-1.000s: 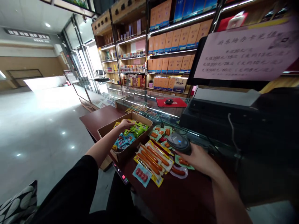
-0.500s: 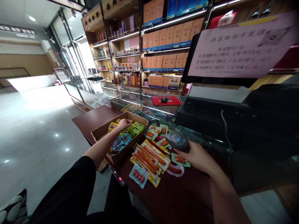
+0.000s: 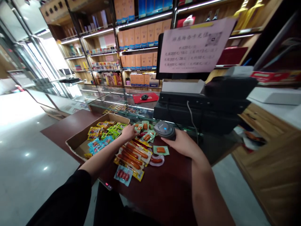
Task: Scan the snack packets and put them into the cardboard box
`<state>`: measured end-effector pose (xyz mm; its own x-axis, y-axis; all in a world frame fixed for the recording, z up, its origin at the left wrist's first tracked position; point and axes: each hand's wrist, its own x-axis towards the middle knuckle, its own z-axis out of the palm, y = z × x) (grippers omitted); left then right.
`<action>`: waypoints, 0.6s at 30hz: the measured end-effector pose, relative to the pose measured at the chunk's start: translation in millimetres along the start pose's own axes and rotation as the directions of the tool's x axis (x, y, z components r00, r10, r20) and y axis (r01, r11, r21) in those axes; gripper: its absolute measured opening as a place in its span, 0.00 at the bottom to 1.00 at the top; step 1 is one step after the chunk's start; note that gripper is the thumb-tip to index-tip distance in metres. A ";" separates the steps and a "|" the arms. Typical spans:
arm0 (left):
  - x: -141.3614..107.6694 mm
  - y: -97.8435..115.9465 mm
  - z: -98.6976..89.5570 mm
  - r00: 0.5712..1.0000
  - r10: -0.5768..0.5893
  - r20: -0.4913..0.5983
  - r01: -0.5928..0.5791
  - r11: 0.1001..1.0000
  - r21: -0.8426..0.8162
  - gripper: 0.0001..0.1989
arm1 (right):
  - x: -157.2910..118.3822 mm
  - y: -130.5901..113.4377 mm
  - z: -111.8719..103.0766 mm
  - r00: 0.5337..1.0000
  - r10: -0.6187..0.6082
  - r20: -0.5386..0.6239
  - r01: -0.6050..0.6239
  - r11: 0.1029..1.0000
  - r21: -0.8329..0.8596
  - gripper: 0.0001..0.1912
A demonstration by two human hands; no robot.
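My right hand (image 3: 184,142) is wrapped round a dark grey barcode scanner (image 3: 164,129) with a small blue light on top, held above the table. My left hand (image 3: 129,132) is at the right edge of the cardboard box (image 3: 77,142), beside small green sausage packets (image 3: 147,137). Its fingers are curled together; what they hold, if anything, I cannot make out. In the box lie yellow, green and blue snack packets (image 3: 100,144). Between the hands and nearer me are long packaged sausages (image 3: 130,157), a curved sausage pack (image 3: 157,160) and a blue-edged pack of small sausages (image 3: 123,175).
Behind the dark red table (image 3: 164,188) runs a glass counter (image 3: 113,97) with a red mouse pad (image 3: 152,97). A black register machine (image 3: 178,108) stands at the back right, below a screen covered by a pink handwritten sign (image 3: 188,50). Stocked shelves line the wall.
My left hand has moved right, from over the packets in the box to the box's right edge. The view has turned right. My right hand still holds the scanner over the table.
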<state>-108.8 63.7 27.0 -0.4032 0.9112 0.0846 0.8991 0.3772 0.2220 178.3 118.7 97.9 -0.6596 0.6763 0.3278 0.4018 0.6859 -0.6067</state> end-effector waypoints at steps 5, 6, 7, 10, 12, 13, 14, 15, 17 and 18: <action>5.8 11.3 15.6 0.989 -0.100 0.106 0.088 0.990 0.110 0.24 | -4.4 0.5 -7.0 1.000 0.009 -0.009 -0.009 1.000 -0.005 0.18; 6.1 11.3 18.4 0.987 -0.108 0.121 0.096 0.990 0.101 0.23 | -4.8 0.7 -7.7 1.000 0.007 -0.014 -0.007 1.000 -0.005 0.18; 5.9 10.5 21.0 0.986 -0.114 0.125 0.104 0.991 0.089 0.21 | -5.2 0.7 -8.4 1.000 0.004 -0.015 -0.004 1.000 -0.003 0.18; 2.5 4.5 27.1 0.991 -0.119 0.067 0.118 0.993 0.015 0.17 | -6.0 0.1 -10.0 1.000 0.005 -0.006 -0.005 1.000 0.002 0.18; -1.2 -0.6 29.0 0.993 -0.118 -0.019 0.117 0.990 -0.076 0.20 | -6.5 -0.7 -11.1 1.000 0.005 -0.004 -0.005 1.000 0.004 0.18; -3.3 -2.9 29.2 0.990 -0.120 -0.072 0.110 0.984 -0.138 0.22 | -6.9 -1.0 -11.5 1.000 0.002 -0.007 -0.002 1.000 0.006 0.18; -5.6 -4.8 29.0 0.985 -0.122 -0.124 0.094 0.973 -0.210 0.21 | -7.2 -1.2 -11.8 1.000 -0.002 -0.010 0.002 1.000 0.007 0.18; -8.0 -6.2 28.5 0.977 -0.130 -0.170 0.078 0.955 -0.287 0.19 | -7.5 -1.0 -11.8 1.000 -0.006 -0.013 0.006 1.000 0.008 0.18; -13.4 -7.3 27.2 0.960 -0.165 -0.226 0.046 0.888 -0.458 0.12 | -7.8 -0.1 -11.3 1.000 -0.012 -0.012 0.013 1.000 0.003 0.19; -16.4 -7.0 26.7 0.952 -0.199 -0.232 0.040 0.833 -0.552 0.11 | -7.7 0.5 -10.6 1.000 -0.016 -0.007 0.016 1.000 0.000 0.19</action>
<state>-104.0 50.5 -1.8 -0.6027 0.7537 0.2620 0.6389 0.2590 0.7244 190.4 116.6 102.8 -0.6618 0.6670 0.3421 0.3916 0.6968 -0.6010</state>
